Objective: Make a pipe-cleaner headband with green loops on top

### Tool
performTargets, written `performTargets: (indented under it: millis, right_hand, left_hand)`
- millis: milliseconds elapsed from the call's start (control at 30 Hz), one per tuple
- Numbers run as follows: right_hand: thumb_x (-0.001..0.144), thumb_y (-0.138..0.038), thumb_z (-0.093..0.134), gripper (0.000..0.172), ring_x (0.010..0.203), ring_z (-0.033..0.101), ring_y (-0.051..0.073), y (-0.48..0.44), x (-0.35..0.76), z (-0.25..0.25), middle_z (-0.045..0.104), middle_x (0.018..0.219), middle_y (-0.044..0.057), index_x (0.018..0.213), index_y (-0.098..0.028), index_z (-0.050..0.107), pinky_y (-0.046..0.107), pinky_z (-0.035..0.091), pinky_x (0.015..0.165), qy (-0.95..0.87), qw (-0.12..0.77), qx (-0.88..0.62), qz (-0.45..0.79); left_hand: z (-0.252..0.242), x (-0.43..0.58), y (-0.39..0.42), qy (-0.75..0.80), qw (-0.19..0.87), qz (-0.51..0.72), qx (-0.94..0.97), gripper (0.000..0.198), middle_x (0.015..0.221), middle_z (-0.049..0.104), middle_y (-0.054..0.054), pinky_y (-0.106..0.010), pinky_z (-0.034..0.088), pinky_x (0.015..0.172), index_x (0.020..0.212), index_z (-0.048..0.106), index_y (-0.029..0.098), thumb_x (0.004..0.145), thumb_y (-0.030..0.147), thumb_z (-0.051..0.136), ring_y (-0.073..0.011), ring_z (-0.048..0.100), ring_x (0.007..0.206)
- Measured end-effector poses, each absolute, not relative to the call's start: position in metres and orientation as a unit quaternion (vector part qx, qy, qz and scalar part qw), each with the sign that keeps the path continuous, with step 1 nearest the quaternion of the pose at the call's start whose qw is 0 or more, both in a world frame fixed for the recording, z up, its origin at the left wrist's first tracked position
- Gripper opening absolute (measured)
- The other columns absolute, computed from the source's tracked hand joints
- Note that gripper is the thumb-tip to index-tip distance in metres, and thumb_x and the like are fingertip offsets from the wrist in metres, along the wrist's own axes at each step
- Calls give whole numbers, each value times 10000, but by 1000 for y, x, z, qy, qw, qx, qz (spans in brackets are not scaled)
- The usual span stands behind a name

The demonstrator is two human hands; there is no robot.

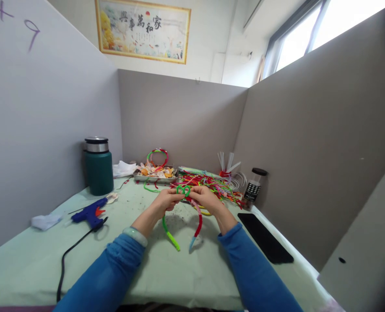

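Observation:
My left hand [167,200] and my right hand [208,200] meet over the middle of the table, fingertips pinched together. Between them is a headband wrapped in pipe cleaners [198,225], its two ends hanging down toward me. One side is green and ends in yellow-green; the other runs pink, red and pale blue. At its top, green pipe cleaner loops [183,190] stand up between my fingertips, with a bit of red just below. My fingers hide most of the band's upper curve.
A blue glue gun [90,213] with a black cord lies left, near a green bottle [99,169]. Behind my hands are a metal tray [155,178] of small pieces and piled pipe cleaners [216,184]. A black phone [265,237] and clear bottle [254,188] are right.

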State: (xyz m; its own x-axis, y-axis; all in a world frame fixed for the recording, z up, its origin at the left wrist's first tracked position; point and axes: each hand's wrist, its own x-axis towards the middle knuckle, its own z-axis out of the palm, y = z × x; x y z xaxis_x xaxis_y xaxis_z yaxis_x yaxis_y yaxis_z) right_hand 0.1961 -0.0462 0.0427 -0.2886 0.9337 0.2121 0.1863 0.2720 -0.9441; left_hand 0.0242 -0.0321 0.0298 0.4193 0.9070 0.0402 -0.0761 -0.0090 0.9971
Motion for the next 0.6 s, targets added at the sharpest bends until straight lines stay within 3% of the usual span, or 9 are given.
performTargets:
  millis: [267, 500, 600]
  right_hand:
    - [752, -363, 560, 218, 450, 433, 70, -52, 195, 46, 505, 519, -48, 668, -166, 522, 188, 331, 448, -708, 416, -395, 412]
    - [745, -347, 569, 188, 549, 515, 100, -50, 195, 44, 534, 594, -26, 739, -163, 532, 200, 385, 496, -725, 402, -380, 410]
    - [744, -387, 572, 237, 516, 470, 85, -46, 192, 40, 505, 575, -35, 696, -161, 518, 199, 366, 486, -720, 433, -404, 361]
  left_hand:
    - [29, 23, -30, 376, 595, 397, 589, 344, 488, 376, 83, -204, 56, 371, 692, 499, 152, 580, 391, 721, 4, 177, 339]
    - [27, 24, -30, 385, 588, 397, 591, 354, 475, 346, 93, -202, 62, 368, 685, 465, 170, 595, 417, 702, -3, 168, 337]
    - [26, 26, -30, 391, 585, 396, 591, 355, 464, 326, 96, -206, 53, 374, 664, 450, 172, 594, 417, 698, -4, 164, 334]
